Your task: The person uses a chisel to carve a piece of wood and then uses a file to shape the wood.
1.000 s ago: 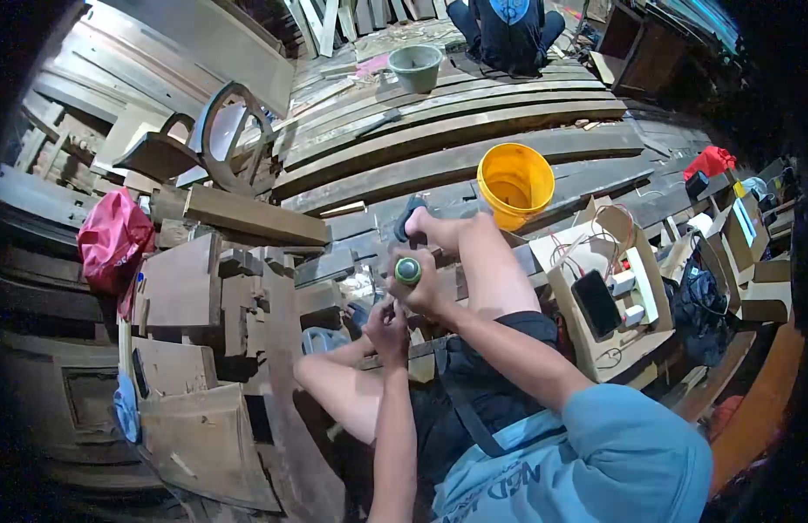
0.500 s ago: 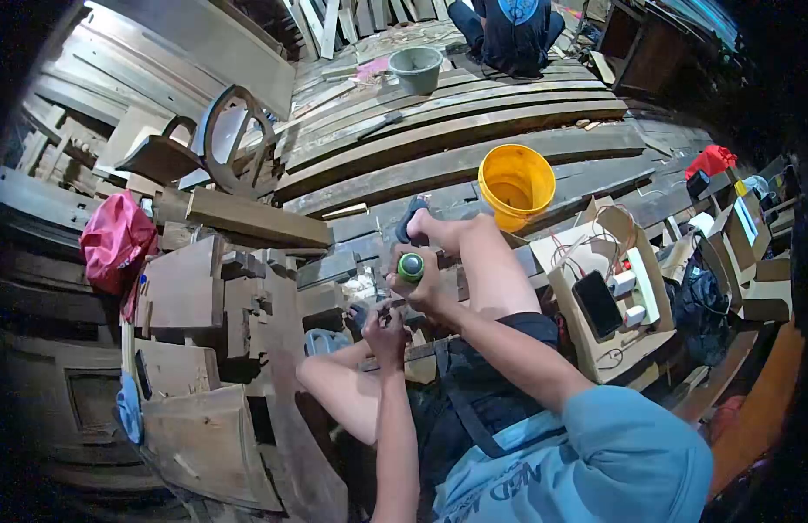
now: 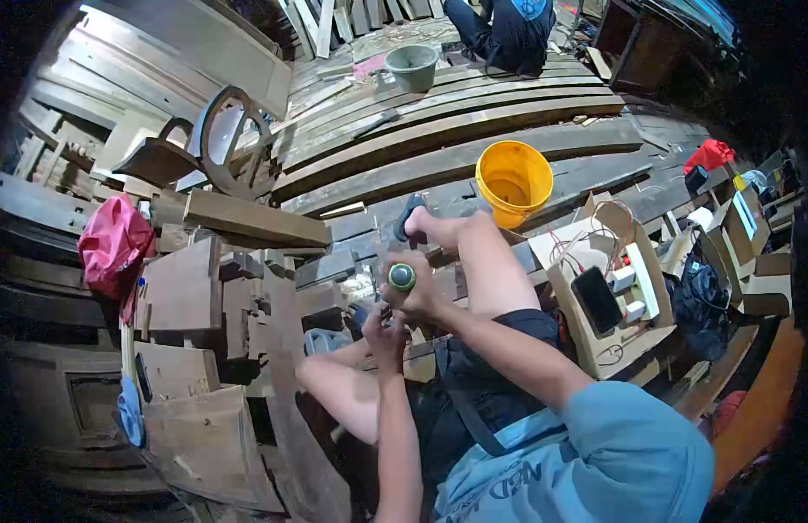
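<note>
My right hand (image 3: 414, 292) is wrapped round a green-and-black tool handle (image 3: 402, 277). Its round dark end with a green rim faces up towards me, and the rest is hidden, so the kind of tool cannot be made out. Just below and to the left, my left hand (image 3: 385, 338) is closed, its fingers curled and pinched together close under the right hand. Whatever those fingers hold is too small or hidden to name. Both hands are over the gap between my bent legs, above wooden boards.
A yellow bucket (image 3: 514, 183) stands past my right knee. On my right, a cardboard box (image 3: 587, 349) holds a phone (image 3: 598, 301), a power strip and wires. Wooden blocks (image 3: 184, 283) and a pink cloth (image 3: 116, 244) lie left. Further off, a person sits near a grey bucket (image 3: 412, 68).
My right hand and the handle have shifted slightly left and down, with the hand blurred. My left hand has moved a little closer to it.
</note>
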`<state>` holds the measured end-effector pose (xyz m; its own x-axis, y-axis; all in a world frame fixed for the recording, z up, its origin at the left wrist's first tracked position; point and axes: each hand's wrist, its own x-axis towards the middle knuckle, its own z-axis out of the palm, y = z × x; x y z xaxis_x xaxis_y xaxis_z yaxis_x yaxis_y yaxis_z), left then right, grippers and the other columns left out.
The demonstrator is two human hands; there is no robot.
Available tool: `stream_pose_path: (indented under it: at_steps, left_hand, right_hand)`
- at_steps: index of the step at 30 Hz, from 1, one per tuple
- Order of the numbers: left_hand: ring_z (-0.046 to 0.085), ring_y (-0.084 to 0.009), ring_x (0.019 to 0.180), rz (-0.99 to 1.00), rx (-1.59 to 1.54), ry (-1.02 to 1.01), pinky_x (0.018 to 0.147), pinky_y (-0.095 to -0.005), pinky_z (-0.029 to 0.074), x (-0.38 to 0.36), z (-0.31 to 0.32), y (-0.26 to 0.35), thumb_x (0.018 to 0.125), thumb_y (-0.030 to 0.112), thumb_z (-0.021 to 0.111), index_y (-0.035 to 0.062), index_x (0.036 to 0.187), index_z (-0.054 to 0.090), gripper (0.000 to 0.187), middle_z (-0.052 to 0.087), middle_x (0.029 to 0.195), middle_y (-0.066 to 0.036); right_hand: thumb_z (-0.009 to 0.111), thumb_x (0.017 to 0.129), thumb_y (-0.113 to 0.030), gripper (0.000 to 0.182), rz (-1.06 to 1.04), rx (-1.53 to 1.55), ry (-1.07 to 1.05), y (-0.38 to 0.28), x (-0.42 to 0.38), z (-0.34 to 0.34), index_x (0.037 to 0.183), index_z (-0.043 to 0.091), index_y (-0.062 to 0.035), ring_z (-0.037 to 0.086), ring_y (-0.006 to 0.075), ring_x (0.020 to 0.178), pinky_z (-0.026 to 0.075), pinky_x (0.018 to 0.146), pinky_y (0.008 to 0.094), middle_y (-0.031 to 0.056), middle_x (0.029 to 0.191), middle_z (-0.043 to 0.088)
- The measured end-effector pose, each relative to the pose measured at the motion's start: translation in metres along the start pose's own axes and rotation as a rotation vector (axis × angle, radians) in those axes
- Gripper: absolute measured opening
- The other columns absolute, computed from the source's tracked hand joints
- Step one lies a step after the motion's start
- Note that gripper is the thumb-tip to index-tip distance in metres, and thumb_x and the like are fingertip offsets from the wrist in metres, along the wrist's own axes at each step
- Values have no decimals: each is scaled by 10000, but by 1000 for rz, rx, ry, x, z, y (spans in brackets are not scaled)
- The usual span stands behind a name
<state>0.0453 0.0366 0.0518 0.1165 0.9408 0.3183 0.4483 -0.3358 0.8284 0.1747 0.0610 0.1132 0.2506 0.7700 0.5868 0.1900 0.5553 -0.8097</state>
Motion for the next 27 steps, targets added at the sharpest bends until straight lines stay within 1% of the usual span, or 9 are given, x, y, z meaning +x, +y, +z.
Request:
stream_pose_path:
  at_steps: [2, 6, 10, 14, 16, 18, 23, 25, 27]
  left_hand:
    - [624, -227, 699, -80, 160, -21, 639, -312, 490, -1, -2, 5, 694, 29, 640, -15, 871, 594, 188, 628, 774, -156]
    - [628, -225, 717, -52, -88, 23, 645, -319, 491, -3, 2, -4, 700, 27, 633, 2, 896, 611, 198, 628, 768, -145]
    - [618, -177, 687, -77, 82, -3, 643, -285, 496, -2, -2, -1, 720, 11, 619, -2, 886, 620, 166, 644, 789, -110]
    - [618, -186, 687, -42, -123, 28, 635, -280, 491, -4, 7, -20, 724, 11, 604, -1, 877, 620, 154, 637, 776, -118]
    - [619, -193, 679, -73, -48, 10, 618, -285, 492, -6, 2, -7, 719, 18, 613, 3, 881, 618, 164, 632, 760, -121]
    - [475, -84, 575, -37, 20, 77, 531, -262, 416, -3, 4, -2, 736, 53, 615, 15, 735, 532, 91, 528, 627, -50]
    - [497, -98, 545, 64, -49, 123, 504, -247, 396, -5, 5, -4, 710, 28, 631, 22, 733, 520, 113, 522, 586, -56]
    - [595, -227, 594, -79, 88, 9, 550, -312, 466, -5, 3, -15, 698, 58, 639, 13, 802, 577, 129, 595, 671, -130]
    - [599, -235, 601, -97, -16, 29, 544, -318, 461, -6, 6, -12, 701, 64, 639, 9, 788, 569, 125, 595, 673, -133]
  right_hand:
    - [642, 629, -244, 253, 169, 129, -89, -26, 10, -9, 638, 491, -42, 428, 182, 504, 348, 478, 305, 68, 554, 458]
    - [639, 632, -178, 229, 198, 115, -32, -9, 2, -3, 618, 469, -26, 393, 144, 486, 358, 475, 302, 77, 540, 441]
    - [636, 629, -162, 191, 222, 156, 42, -8, -1, -1, 700, 524, -25, 467, 155, 506, 391, 510, 310, 80, 551, 483]
    - [634, 643, -148, 172, 175, 117, 21, 1, -5, -2, 691, 516, -33, 463, 179, 477, 387, 493, 308, 66, 530, 479]
    - [604, 675, -137, 171, 129, 120, -42, -17, 5, -8, 625, 471, -41, 452, 107, 498, 359, 471, 260, 24, 545, 481]
    - [590, 671, -115, 149, 120, 107, -49, -13, 2, -5, 624, 471, -38, 460, 107, 497, 360, 464, 262, 28, 544, 483]
    - [576, 667, -93, 130, 136, 91, -50, -17, 2, -4, 630, 468, -30, 470, 105, 504, 368, 463, 255, 34, 559, 495]
    - [595, 663, -120, 158, 126, 73, -39, -12, 0, -1, 630, 467, -33, 477, 125, 500, 377, 472, 266, 42, 570, 503]
    - [603, 666, -140, 173, 68, 36, -23, -9, -2, -1, 633, 469, -36, 475, 140, 493, 378, 475, 273, 46, 569, 501]
